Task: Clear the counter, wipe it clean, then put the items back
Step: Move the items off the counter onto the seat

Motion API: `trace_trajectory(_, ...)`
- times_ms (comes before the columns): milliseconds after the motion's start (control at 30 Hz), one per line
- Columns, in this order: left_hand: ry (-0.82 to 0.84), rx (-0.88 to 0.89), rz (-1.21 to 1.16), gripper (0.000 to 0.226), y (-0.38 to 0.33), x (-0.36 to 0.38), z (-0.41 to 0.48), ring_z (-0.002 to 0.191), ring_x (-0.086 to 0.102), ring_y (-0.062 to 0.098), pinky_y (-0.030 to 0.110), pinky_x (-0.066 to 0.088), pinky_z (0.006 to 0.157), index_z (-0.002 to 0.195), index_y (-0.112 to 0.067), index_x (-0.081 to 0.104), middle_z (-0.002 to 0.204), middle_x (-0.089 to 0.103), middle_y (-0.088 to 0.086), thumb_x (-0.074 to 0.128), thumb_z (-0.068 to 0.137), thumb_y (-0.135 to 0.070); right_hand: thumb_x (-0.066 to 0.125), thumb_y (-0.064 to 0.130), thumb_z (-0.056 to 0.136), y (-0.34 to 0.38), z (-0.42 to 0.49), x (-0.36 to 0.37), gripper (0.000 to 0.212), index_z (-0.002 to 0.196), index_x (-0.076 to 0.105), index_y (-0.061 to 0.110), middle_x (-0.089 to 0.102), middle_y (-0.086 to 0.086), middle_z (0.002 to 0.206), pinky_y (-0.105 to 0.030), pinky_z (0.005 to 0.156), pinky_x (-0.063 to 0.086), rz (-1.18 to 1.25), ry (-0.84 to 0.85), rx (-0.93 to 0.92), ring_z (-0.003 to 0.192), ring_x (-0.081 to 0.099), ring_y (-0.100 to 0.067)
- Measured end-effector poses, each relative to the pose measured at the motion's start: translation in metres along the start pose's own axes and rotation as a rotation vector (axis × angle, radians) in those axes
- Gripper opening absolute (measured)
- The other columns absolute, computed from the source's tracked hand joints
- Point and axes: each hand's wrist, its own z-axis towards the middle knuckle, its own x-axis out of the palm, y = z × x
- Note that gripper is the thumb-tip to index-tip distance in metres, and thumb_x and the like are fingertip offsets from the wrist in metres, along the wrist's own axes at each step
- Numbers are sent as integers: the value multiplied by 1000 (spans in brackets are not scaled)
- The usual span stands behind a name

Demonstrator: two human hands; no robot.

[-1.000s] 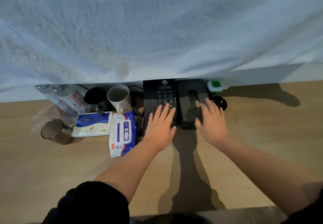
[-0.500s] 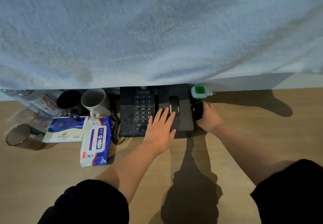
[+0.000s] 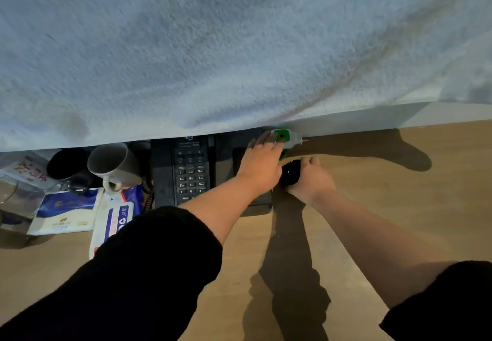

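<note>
Wooden bench [image 3: 399, 194] is stretching away under two forearms in black sleeves. Nearest on the left, a wet-wipes pack [image 3: 117, 215] and a blue-and-white tissue pack [image 3: 64, 211] are lying flat beside a black telephone [image 3: 186, 170]. Just right of the telephone, the right hand [image 3: 311, 178] is gripping a small black round object [image 3: 290, 173]. The left hand [image 3: 262, 163], fingers straight, is reaching across and touching a green-and-white plug-in device [image 3: 286, 138] by the wall. A grey mug [image 3: 111, 163] and a black mug [image 3: 66, 165] are standing far left, under a hanging white towel [image 3: 239, 47]. Clearing seems to be only beginning, since nearly everything is sitting on the bench. Wiping and returning are not yet done.
</note>
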Motion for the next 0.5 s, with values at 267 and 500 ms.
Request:
trace_trajectory(267, 137, -106, 8, 60, -1, 8, 64, 130, 43, 26, 34, 34, 106, 143, -12, 36, 144, 45, 8, 63, 90, -21, 71, 45, 76, -9, -3, -4, 70, 130, 40, 12, 44, -6, 123, -39, 86, 51, -17, -28, -78, 106, 56, -29)
trace_trajectory(500, 341, -349, -263, 42, -8, 4, 63, 118, 53, 27, 29, 39, 82, 134, -10, 50, 133, 54, 12, 45, 101, -36, 69, 47, 78, -7, -5, -8, 64, 126, 44, 14, 51, -6, 120, -36, 92, 46, -94, -70, -113, 111, 52, -26)
